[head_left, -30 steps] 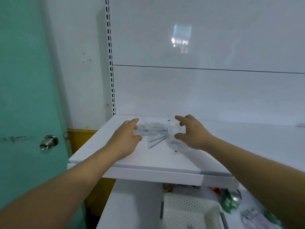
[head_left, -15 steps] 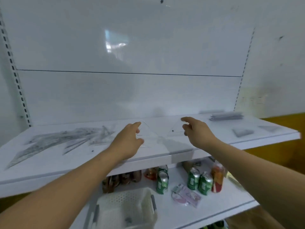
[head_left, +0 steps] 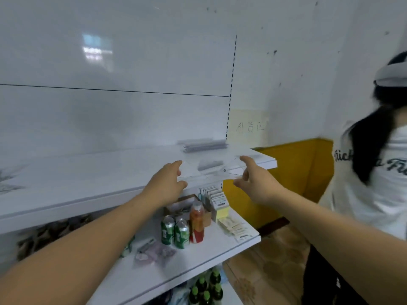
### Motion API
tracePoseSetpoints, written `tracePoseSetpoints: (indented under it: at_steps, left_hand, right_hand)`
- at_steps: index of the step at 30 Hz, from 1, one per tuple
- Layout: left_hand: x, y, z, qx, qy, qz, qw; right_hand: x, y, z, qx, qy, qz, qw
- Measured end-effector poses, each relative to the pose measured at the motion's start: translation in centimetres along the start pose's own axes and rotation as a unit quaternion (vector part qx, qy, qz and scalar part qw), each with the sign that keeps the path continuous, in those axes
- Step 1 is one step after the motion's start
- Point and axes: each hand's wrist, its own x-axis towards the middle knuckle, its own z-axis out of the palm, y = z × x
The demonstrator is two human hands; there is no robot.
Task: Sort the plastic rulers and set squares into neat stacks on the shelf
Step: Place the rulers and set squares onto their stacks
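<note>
The clear set square [head_left: 214, 174] is almost invisible: only faint edges and one small dark dot mark it. It hangs between the two hands, over the right end of the upper shelf [head_left: 88, 177]. Through the plastic a small grey stack [head_left: 210, 164] shows on the shelf, too blurred to tell rulers from set squares. Behind it, against the white back panel [head_left: 110, 119], lies a longer stack of rulers [head_left: 204, 145]. At the far left a loose heap [head_left: 6, 176] of clear pieces is cut off by the frame edge and smeared.

On the lower shelf [head_left: 198, 258] stand two green cans [head_left: 175, 232], an orange bottle [head_left: 196, 221] and a yellow box of packets [head_left: 218, 201]. The things further left there are dark and unreadable. The wall to the right is white above a yellow panel [head_left: 286, 168]. A second person [head_left: 374, 190] in a white printed T-shirt is cut off at the right edge.

Both forearms reach up and forward. The left hand [head_left: 167, 183] has its grip clamped on the set square's left end, forefinger above and thumb below. The right hand [head_left: 253, 183] pinches the right end the same way.
</note>
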Motion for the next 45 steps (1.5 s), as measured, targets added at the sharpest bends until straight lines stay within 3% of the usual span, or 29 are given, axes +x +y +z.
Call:
tracePoseSetpoints:
  at_steps: [6, 13, 24, 32, 34, 39, 45]
  left_hand:
    - [3.3, 1.4, 2.4, 0.023, 0.012, -0.019, 0.999]
    - [9.2, -1.8, 3.3, 0.035, 0.028, -0.094, 0.995]
    - [15.3, -4.5, 4.3, -0.038, 0.062, -0.179, 0.981]
    - [15.9, -2.0, 5.5, -0.054, 0.051, -0.182, 0.980]
    - [16.0, -0.9, 6.3, -0.033, 0.035, -0.179, 0.983]
    - [16.4, 1.4, 8.2, 0.016, 0.020, -0.195, 0.980]
    - [16.0, 3.2, 9.5, 0.077, 0.019, -0.196, 0.977]
  right_hand:
    - [2.5, 4.5, -0.4, -0.023, 0.015, -0.002, 1.000]
    - [10.4, 5.7, 1.7, -0.035, -0.016, -0.051, 0.998]
    - [21.7, 5.1, 5.2, -0.098, -0.232, -0.140, 0.958]
    - [24.4, 7.0, 4.4, -0.084, -0.303, -0.184, 0.931]
    - [25.2, 8.6, 3.3, -0.074, -0.314, -0.170, 0.931]
    - [26.7, 12.8, 3.0, -0.177, -0.321, -0.198, 0.909]
    - [27.0, 14.2, 3.8, -0.181, -0.305, -0.230, 0.906]
